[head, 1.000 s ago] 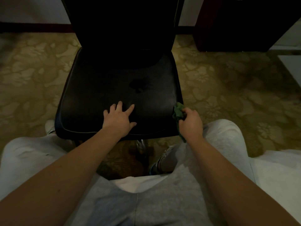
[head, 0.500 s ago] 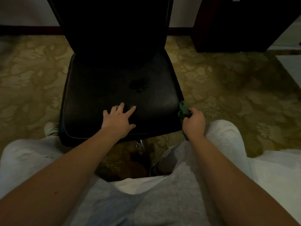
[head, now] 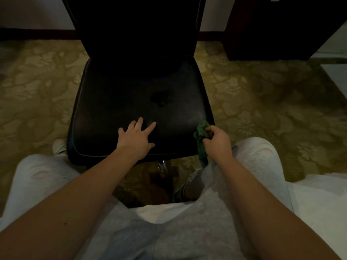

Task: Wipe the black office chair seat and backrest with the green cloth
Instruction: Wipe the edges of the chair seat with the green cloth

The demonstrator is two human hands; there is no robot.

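The black office chair stands in front of me, its padded seat (head: pixel 116 94) facing me and its dark backrest (head: pixel 135 25) rising behind. A darker blotch (head: pixel 161 97) marks the seat's middle. My left hand (head: pixel 136 138) rests flat on the front part of the seat, fingers spread. My right hand (head: pixel 217 141) grips the bunched green cloth (head: pixel 201 134) at the seat's front right corner; part of the cloth hangs down below my fist.
Patterned yellow-green carpet (head: pixel 262 102) surrounds the chair. A dark wooden cabinet (head: pixel 272 27) stands at the back right, and a pale surface (head: pixel 336 76) shows at the right edge. My knees in light grey trousers (head: pixel 259 158) flank the chair's front, with the chrome column (head: pixel 162 165) between them.
The chair has turned slightly clockwise and sits a little more to the right. My right hand with the cloth stays at the seat's front right corner; my left hand stays flat on the seat.
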